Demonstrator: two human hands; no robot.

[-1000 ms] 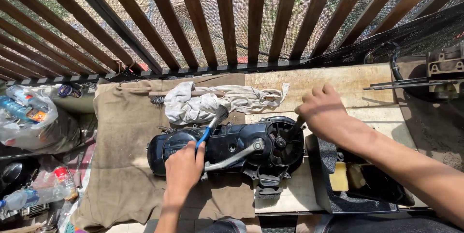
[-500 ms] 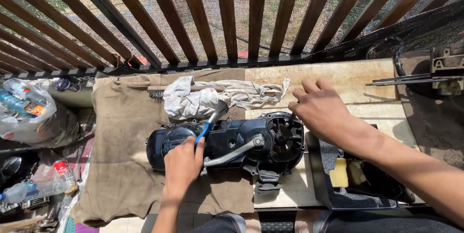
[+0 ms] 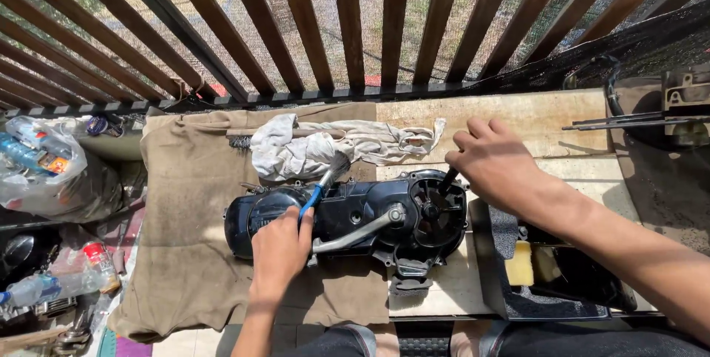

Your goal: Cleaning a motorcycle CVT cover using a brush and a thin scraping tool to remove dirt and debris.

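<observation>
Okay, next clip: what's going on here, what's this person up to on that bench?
A person is working on a dark engine casing that lies on a brown cloth spread over a board by a slatted wooden railing. The left hand grips a blue-handled tool whose tip points up toward a crumpled white rag. The right hand rests at the casing's round finned end, closed on a dark handle. A black tray sits at the right.
</observation>
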